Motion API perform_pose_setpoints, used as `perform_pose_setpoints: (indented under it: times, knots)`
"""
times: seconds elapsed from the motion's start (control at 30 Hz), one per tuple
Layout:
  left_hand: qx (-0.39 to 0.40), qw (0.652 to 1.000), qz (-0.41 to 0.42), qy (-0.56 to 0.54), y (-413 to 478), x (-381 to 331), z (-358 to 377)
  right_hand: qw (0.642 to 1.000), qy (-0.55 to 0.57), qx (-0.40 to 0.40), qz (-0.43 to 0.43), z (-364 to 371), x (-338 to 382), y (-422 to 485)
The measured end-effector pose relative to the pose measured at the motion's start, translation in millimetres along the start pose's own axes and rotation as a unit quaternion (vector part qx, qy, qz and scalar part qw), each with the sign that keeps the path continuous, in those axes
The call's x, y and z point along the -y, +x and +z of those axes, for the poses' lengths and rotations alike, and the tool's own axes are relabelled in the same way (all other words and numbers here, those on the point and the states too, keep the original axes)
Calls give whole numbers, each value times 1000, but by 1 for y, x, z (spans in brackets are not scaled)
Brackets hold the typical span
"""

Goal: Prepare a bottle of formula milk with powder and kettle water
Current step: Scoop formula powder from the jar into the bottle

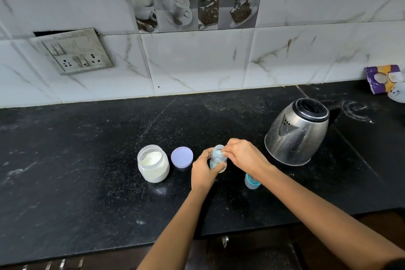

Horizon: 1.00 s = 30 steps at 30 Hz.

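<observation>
— Where is the bottle?

— Upright on the black worktop, near its front edge, roughly in the middle. Its mouth is uncovered.

— And the hands?

— The left hand is wrapped round the bottle's body from the left, fingers curled about it. The right hand comes in from the right, its fingertips bunched together right at the bottle's mouth. Whether something small is pinched between them, I cannot tell.

— What lies around it?

— Just under the right wrist stands a blue bottle cap, apart from the bottle. To the left lies a round lilac lid, flat on the worktop, and beside that an open clear jar partly filled with white powder.

— The kettle?

— A steel kettle with a black lid stands to the right and a little behind the hands, spout turned towards them.

— Anything further out?

— A purple packet leans against the marbled wall tiles at the far right, and a socket plate hangs askew on the wall at the left.
</observation>
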<state>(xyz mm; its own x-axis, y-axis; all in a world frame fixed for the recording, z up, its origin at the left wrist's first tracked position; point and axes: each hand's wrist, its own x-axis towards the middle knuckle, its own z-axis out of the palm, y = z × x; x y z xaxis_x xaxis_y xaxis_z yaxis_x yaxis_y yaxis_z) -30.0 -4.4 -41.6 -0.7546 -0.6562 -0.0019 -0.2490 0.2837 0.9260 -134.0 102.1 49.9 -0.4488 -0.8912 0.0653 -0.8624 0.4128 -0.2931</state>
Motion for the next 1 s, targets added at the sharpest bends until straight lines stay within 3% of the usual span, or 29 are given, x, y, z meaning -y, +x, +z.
perform_pose_setpoints:
  times: [0.33,0.5,0.6,0.73,0.83,0.93,1.0]
  knots:
    - [-6,1000,-13,10,-3,-7,-1,980,139,-105,101,-6,-8,5]
    - [-13,1000,-23,5,-4,-9,-2,983,124,-134,25,6,-9,-11]
    - [-8,999,-30,11,-3,-10,-2,967,160,-198,30,4,-10,-15]
    - [-8,999,-49,12,-2,-12,-1,932,244,-248,103,-5,-10,-14]
    - [-3,998,-61,20,-6,-13,-4,868,390,-241,189,-12,-2,-11]
    - [-39,996,-78,21,-20,-8,-16,807,504,-228,208,-13,15,-3]
    - [-83,993,-88,1,-33,-3,-24,787,543,-207,207,-12,30,4]
